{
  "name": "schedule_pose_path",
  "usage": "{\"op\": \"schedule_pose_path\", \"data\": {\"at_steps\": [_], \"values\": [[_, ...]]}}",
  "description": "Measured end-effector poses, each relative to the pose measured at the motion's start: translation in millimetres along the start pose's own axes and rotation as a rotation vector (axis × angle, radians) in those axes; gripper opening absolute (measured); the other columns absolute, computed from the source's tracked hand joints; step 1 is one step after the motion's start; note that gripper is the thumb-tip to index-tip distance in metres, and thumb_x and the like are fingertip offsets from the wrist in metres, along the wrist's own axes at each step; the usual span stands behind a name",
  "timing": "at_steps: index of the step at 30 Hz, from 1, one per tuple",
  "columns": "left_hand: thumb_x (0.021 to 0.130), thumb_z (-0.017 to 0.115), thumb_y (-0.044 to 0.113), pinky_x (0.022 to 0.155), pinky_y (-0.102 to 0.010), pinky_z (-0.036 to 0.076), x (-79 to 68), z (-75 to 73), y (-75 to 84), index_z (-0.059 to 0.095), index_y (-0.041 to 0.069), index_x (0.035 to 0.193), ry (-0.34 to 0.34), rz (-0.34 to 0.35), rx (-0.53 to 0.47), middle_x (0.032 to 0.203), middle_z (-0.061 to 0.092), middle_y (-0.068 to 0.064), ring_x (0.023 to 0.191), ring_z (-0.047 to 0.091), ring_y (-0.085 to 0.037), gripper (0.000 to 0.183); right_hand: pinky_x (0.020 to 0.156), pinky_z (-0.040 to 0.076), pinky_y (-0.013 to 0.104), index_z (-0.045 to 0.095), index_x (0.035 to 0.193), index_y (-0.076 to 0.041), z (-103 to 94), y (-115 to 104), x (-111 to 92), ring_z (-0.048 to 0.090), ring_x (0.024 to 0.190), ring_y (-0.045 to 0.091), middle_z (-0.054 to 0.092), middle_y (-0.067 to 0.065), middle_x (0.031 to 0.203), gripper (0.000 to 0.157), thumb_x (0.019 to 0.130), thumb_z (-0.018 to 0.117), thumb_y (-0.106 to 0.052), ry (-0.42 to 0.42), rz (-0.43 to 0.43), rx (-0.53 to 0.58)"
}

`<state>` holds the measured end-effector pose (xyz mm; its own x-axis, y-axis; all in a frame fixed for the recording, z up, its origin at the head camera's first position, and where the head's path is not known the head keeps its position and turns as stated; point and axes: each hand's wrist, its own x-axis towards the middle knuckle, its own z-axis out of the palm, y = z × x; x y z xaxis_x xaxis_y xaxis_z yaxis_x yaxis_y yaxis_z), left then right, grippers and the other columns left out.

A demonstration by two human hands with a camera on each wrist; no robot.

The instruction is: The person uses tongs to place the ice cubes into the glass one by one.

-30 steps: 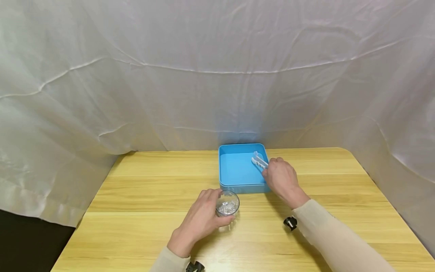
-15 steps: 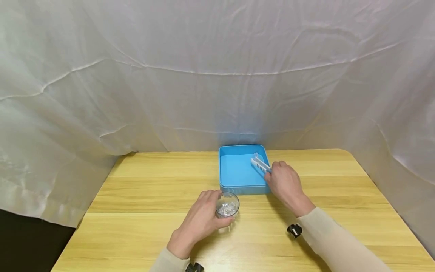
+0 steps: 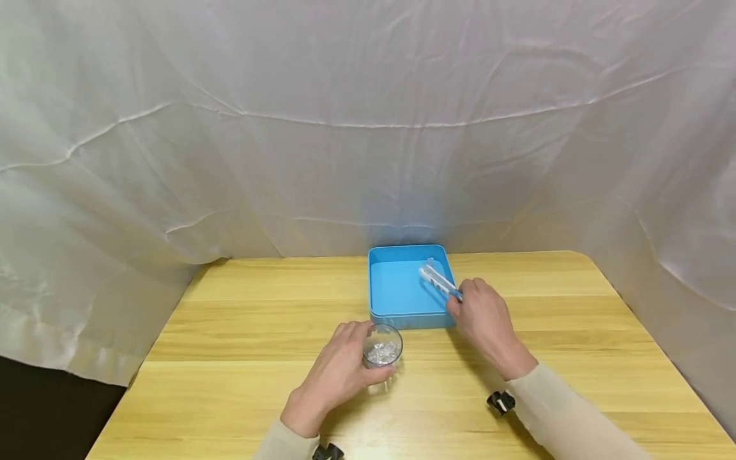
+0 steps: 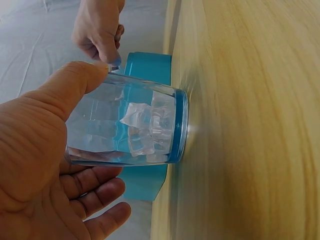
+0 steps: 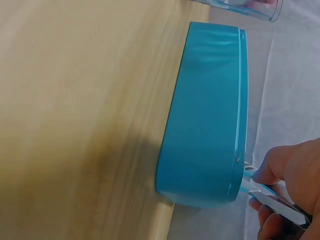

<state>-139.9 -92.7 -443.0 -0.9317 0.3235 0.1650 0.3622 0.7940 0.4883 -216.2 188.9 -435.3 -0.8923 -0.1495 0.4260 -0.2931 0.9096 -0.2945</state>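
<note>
A clear drinking glass (image 4: pixel 180 125) stands upright on the table. My left hand (image 3: pixel 339 365) grips it from the left, thumb on the near side and fingers round the far side. Several clear ice-like cubes (image 4: pixel 150 132) lie at its bottom. With my right hand (image 3: pixel 484 319) I hold white tongs (image 3: pixel 439 281) slanting over the right rim of a blue box (image 3: pixel 413 321). The tongs' tips are inside the box, and a small clear cube (image 3: pixel 430 261) shows just behind them. In the right wrist view the box wall hides the tips.
The wooden table (image 3: pixel 241 332) runs back to a pale grey curtain (image 3: pixel 322 160). The blue box is low and open-topped, standing near the table's back edge just beyond the glass. Black wrist mounts (image 3: pixel 501 402) hang below both sleeves.
My right hand has drawn slightly back and towards me, and the tongs' tips have shifted a little left inside the box. The left hand and glass stay in place.
</note>
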Motion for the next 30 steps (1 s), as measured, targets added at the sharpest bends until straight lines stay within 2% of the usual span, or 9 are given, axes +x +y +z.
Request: {"op": "schedule_pose_path", "data": {"at_steps": [8,17,24,30], "values": [[0.082,0.087,0.051,0.099,-0.041,0.057,0.8,-0.4,-1.0,0.059,0.005,0.141,-0.003,-0.004,-0.009,0.132,0.067,-0.007,0.120,0.058,-0.020,0.081,0.054,0.042,0.033,0.066,0.090,0.006,1.1,2,-12,0.045,0.062,0.023,0.053,0.010,0.075,0.021,0.094,0.072,-0.013,0.047,0.000,0.047],[0.082,0.088,0.050,0.096,-0.038,0.057,1.3,2.9,-1.3,0.061,0.006,0.137,0.000,0.011,-0.003,0.129,0.067,-0.006,0.117,0.058,-0.019,0.075,0.055,0.041,0.032,0.068,0.094,0.006,-5.3,2,-27,0.045,0.063,0.020,0.058,0.010,0.079,0.020,0.094,0.072,-0.014,0.053,0.029,0.085],[0.081,0.088,0.050,0.095,-0.037,0.057,2.8,3.9,-1.9,0.061,0.006,0.137,-0.004,0.022,0.009,0.128,0.068,-0.007,0.116,0.058,-0.018,0.076,0.055,0.042,0.031,0.070,0.094,0.004,-5.5,2,-35,0.045,0.062,0.018,0.061,0.010,0.079,0.017,0.092,0.075,-0.012,0.105,-0.006,0.095],[0.082,0.087,0.050,0.095,-0.036,0.057,5.2,3.2,-2.2,0.060,0.006,0.139,-0.002,0.031,0.011,0.127,0.067,-0.006,0.116,0.058,-0.019,0.078,0.053,0.043,0.030,0.071,0.092,0.003,-3.4,4,-37,0.045,0.061,0.014,0.062,0.010,0.078,0.015,0.087,0.080,-0.009,0.180,-0.052,0.097]]}}
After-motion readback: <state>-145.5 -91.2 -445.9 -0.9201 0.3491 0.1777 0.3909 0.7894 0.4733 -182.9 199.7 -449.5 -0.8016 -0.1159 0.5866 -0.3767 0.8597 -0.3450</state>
